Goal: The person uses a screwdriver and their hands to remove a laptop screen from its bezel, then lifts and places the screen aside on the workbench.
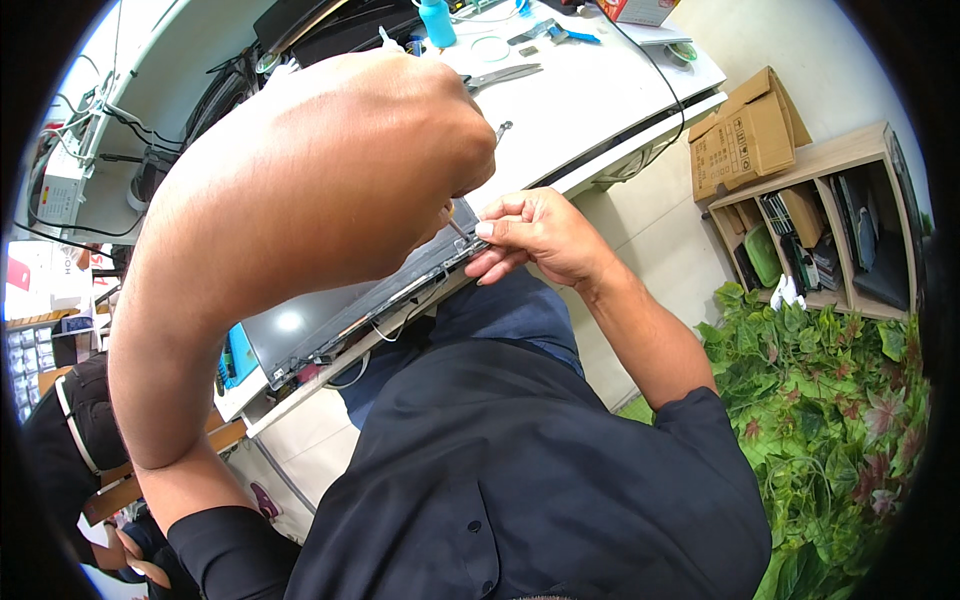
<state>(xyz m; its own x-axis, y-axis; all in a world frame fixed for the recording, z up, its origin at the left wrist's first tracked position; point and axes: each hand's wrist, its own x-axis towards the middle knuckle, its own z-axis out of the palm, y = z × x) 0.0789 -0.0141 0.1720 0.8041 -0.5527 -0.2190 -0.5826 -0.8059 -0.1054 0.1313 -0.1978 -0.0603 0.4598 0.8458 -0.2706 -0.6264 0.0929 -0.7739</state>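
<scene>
My left hand [440, 130], bent round over the dark screen panel [330, 310], has its fingers closed on a thin screwdriver [457, 225], mostly hidden, whose shaft points at the panel's right end. My right hand [530, 235] grips that end, thumb at the edge beside the tool's tip and fingers curled underneath. Small metal parts and thin cables line the panel's near edge, which overhangs the white desk [615, 100]. Scissors [500, 75] lie beyond my left hand.
A turquoise bottle [437, 22] and cables sit at the back. A cardboard box [740, 140] rests on a wooden shelf unit [840, 220] at right, above artificial leaves [820, 430]. At lower left are a black backpack-like object [80, 420] and part of another person [140, 560].
</scene>
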